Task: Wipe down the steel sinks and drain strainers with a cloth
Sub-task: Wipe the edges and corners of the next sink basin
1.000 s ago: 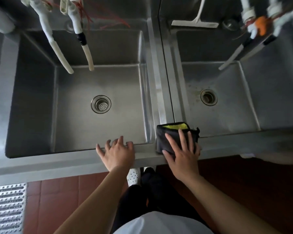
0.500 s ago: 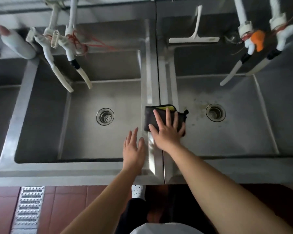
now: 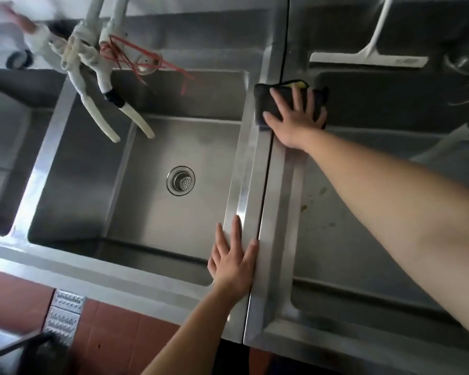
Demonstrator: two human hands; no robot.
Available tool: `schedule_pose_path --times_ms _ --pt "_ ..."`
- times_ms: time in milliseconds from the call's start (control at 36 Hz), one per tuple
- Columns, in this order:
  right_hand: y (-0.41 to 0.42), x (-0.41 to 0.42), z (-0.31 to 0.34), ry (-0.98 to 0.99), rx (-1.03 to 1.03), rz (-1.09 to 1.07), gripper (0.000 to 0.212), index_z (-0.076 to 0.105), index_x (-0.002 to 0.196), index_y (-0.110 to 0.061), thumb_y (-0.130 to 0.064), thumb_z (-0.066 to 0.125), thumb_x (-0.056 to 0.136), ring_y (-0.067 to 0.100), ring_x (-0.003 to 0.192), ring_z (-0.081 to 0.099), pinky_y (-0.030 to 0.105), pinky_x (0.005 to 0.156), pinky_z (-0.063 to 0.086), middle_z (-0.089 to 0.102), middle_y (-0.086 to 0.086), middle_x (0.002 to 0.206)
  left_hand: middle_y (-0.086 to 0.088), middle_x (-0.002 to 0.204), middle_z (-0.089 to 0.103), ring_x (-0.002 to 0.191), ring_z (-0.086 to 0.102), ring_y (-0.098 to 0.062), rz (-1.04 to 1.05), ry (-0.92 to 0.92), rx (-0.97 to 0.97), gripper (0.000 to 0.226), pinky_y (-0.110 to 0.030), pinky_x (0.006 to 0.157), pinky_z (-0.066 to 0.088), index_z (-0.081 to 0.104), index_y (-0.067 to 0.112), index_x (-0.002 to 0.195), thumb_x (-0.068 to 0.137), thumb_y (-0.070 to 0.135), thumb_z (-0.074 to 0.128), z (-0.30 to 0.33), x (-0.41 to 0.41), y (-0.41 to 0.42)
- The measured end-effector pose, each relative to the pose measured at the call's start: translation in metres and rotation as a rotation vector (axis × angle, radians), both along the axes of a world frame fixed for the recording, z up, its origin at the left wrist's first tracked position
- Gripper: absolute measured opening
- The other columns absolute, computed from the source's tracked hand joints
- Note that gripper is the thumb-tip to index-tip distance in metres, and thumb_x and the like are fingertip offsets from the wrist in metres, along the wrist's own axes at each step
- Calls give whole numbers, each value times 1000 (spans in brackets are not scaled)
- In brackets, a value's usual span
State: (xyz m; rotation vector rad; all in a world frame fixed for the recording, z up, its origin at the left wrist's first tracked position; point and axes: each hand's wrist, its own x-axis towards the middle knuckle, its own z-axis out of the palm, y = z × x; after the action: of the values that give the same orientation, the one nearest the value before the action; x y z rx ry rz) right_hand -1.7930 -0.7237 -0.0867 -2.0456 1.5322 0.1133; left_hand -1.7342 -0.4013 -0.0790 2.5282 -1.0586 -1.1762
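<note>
Two hands flat out here — right hand (image 3: 295, 115) presses the dark cloth (image 3: 266, 101) on the divider rim (image 3: 279, 169) at 12 o'clock, left hand (image 3: 234, 257) rests empty near 6. Risk: with no grip, the cloth could slide into the right sink (image 3: 336, 217).

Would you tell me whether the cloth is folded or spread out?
Folded. The cloth is a compact dark pad under the flat right hand, with a yellow inner layer showing at its far edge.
</note>
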Motion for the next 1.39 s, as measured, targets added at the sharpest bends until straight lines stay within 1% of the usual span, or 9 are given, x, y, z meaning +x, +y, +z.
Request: schedule_pose_path --times_ms 139,278,472,639,694,778,861,972,1389 --pt "-2 -7 3 64 -23 82 95 -13 147 -58 -94 28 70 28 150 -24 62 114 -8 -25 -6 164 17 164 -16 151 8 -28 12 3 -14 61 -46 117 6 -24 81 123 94 71 29 -2 2 -1" --pt "44 -17 0 51 -119 122 69 -3 150 -56 -72 31 92 29 152 -18 64 116 -2 -16 -5 166 13 165 -14 150 11 -31 16 20 7 63 -48 116 8 -23 82 122 94 68 31 -4 5 -3" --pt "176 -64 5 -1 -91 276 61 9 151 -57 -67 32 96 24 153 -14 58 118 0 -12 -11 167 6 166 -16 152 5 -31 -50 66 16 62 -49 119 6 -10 64 145 99 62 32 3 8 -4" --pt "304 -99 19 1 0 235 59 7 152 -55 -63 32 99 23 152 -19 56 119 1 -13 -9 167 -1 168 4 154 -1 -21 112 419 -267 54 -27 116 9 30 31 155 104 17 43 6 29 7" --pt "341 -106 23 43 15 226 57 3 151 -56 -63 27 100 21 151 -22 57 118 -2 -14 -10 166 2 168 0 154 3 -22 146 509 -251 53 -34 121 13 38 34 151 102 16 44 10 33 12" --pt "389 -119 27 104 -13 266 56 5 152 -56 -58 26 100 19 152 -20 59 117 -2 -8 -9 167 1 168 4 154 2 -26 -9 365 -228 41 -47 124 16 51 27 143 104 21 41 13 32 26" --pt "412 -129 33 128 -16 274 54 10 153 -52 -51 29 102 16 153 -15 60 117 0 2 -10 167 0 168 8 153 11 -26 -2 196 -275 47 -46 123 18 38 36 150 103 31 43 13 22 56" --pt "421 -140 44 186 -10 279 53 16 153 -49 -48 33 103 14 153 -11 62 115 -2 9 -10 167 -2 168 6 154 0 -25 -234 -65 -295 57 -47 123 5 23 30 157 103 32 40 14 -1 105" --pt "418 -297 53 411 60 -57 54 4 152 -53 -60 21 102 12 153 -11 68 113 10 -1 -15 167 -4 168 -4 153 -11 -26 -486 -161 -239 55 -46 124 -5 18 34 157 105 39 35 37 -27 139"
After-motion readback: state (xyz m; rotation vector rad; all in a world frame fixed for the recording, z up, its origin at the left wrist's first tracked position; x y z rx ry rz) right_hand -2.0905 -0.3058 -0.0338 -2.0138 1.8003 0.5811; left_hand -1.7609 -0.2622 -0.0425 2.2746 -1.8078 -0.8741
